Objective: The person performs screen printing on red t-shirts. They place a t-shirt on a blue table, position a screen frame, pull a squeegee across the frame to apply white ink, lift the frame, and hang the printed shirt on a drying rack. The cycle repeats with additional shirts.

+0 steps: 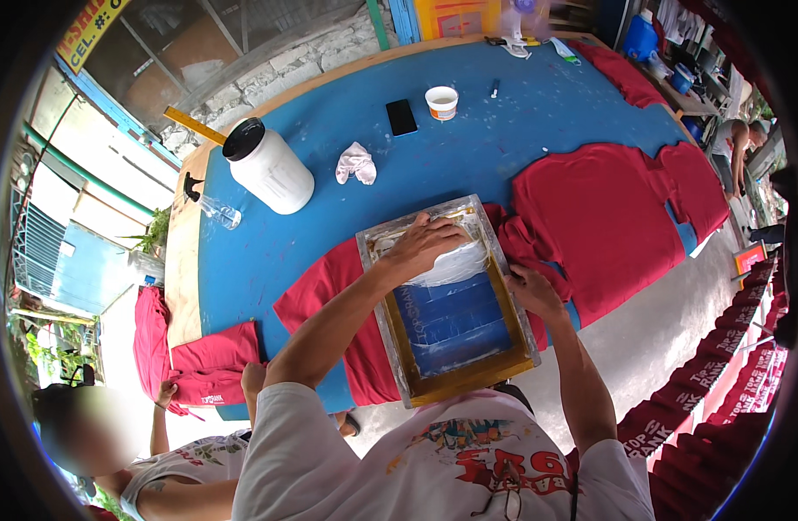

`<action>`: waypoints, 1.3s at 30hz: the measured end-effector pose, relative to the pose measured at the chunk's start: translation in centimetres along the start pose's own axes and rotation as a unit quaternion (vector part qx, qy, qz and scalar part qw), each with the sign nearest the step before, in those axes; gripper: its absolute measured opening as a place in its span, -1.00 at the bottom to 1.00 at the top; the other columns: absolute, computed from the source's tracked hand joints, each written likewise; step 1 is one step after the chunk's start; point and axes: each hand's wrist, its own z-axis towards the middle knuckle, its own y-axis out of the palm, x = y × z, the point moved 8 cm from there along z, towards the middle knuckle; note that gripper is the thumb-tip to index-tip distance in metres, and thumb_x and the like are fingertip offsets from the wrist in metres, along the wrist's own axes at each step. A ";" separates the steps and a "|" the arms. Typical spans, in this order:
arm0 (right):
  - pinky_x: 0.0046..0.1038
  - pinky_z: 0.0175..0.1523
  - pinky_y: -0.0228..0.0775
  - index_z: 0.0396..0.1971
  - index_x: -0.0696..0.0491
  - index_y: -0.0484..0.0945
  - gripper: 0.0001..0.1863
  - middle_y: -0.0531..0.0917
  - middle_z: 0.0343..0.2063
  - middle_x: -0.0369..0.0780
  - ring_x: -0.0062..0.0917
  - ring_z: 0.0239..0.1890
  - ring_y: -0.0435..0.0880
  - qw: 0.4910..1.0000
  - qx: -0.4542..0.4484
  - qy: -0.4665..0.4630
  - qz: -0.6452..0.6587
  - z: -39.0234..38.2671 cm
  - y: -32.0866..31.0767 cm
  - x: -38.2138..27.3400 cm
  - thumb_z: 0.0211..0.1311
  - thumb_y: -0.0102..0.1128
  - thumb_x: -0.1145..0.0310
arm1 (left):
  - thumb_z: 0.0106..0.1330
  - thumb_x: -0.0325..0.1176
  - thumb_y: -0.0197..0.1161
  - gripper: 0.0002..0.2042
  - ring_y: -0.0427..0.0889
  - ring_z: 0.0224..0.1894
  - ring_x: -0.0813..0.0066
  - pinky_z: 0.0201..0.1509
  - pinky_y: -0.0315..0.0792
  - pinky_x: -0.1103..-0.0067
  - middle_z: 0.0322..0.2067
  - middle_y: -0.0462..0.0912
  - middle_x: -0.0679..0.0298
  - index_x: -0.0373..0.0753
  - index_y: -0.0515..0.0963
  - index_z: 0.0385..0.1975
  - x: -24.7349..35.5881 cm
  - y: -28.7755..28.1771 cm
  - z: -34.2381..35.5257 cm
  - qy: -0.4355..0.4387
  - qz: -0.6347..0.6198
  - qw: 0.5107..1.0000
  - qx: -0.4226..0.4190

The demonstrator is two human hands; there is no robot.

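Note:
A screen-printing frame (518,334) with worn wooden sides lies tilted over a red shirt (312,293) on the blue table, close in front of me. White ink (451,267) is smeared across the far part of its mesh, and blue shows through below. My left hand (427,245) curls over the far end of the mesh, closed on what looks like a squeegee, mostly hidden beneath the fingers and ink. At the frame's right side, my right hand (535,291) grips the wooden edge. More red cloth bunches beside that hand.
On the blue table (329,113) stand a white jar (273,169), a spray bottle (216,211) and a tub (441,102). A phone (400,117) and crumpled cloth (355,163) lie there. A spread red shirt (603,226) is at right. A co-worker handles a folded shirt (215,382) at left.

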 end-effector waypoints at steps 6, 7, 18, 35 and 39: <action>-0.07 0.35 0.50 0.30 0.05 0.63 -0.42 0.74 0.09 0.11 0.04 0.23 0.69 0.999 0.012 0.030 0.013 -0.7 -0.3 -0.1 0.44 0.23 0.00 | 0.21 -0.76 0.20 -0.43 0.45 0.41 0.44 0.28 0.27 0.34 0.25 0.61 0.39 -0.13 0.61 0.23 -1.7 -2.0 -8.6 -0.063 0.007 0.997 -0.033; -0.07 0.35 0.50 0.30 0.06 0.63 -0.41 0.74 0.09 0.11 0.05 0.23 0.69 1.000 0.014 0.026 0.012 -0.7 -0.3 -0.2 0.44 0.23 0.00 | 0.20 -0.76 0.19 -0.42 0.45 0.42 0.43 0.28 0.28 0.33 0.27 0.61 0.37 -0.13 0.61 0.24 -2.0 -2.3 -10.1 -0.077 0.008 0.996 -0.051; -0.17 0.13 0.60 0.26 0.17 0.60 -0.49 0.77 -0.09 0.15 -0.06 0.04 0.82 0.998 0.037 -0.048 0.025 -0.7 -0.1 -1.2 0.50 0.20 0.13 | 0.37 -0.60 0.26 -0.49 0.64 0.22 0.38 0.34 0.44 0.41 0.16 0.71 0.23 -0.19 0.56 0.35 -3.4 -3.1 -16.4 -0.348 -0.362 0.854 0.133; -0.50 0.10 0.48 0.39 0.21 0.49 -0.54 0.71 -0.13 -0.12 -0.61 -0.08 0.59 0.927 0.105 -0.157 0.325 -2.8 0.3 -3.7 0.69 0.10 0.25 | 0.32 -0.29 0.33 -0.43 0.68 0.19 0.30 0.38 0.45 0.41 0.13 0.72 0.12 -0.42 0.53 0.31 -1.0 5.5 -20.4 -0.356 -0.719 0.422 0.423; -0.51 0.38 0.38 0.40 0.20 0.51 -0.50 0.70 0.17 -0.11 -0.58 0.24 0.60 0.958 0.045 -0.063 0.276 -3.5 -1.8 -2.2 0.69 0.13 0.18 | 0.32 -0.30 0.33 -0.41 0.67 0.21 0.28 0.41 0.44 0.39 0.16 0.70 0.10 -0.42 0.50 0.34 0.9 2.7 -18.1 -0.337 -0.728 0.423 0.422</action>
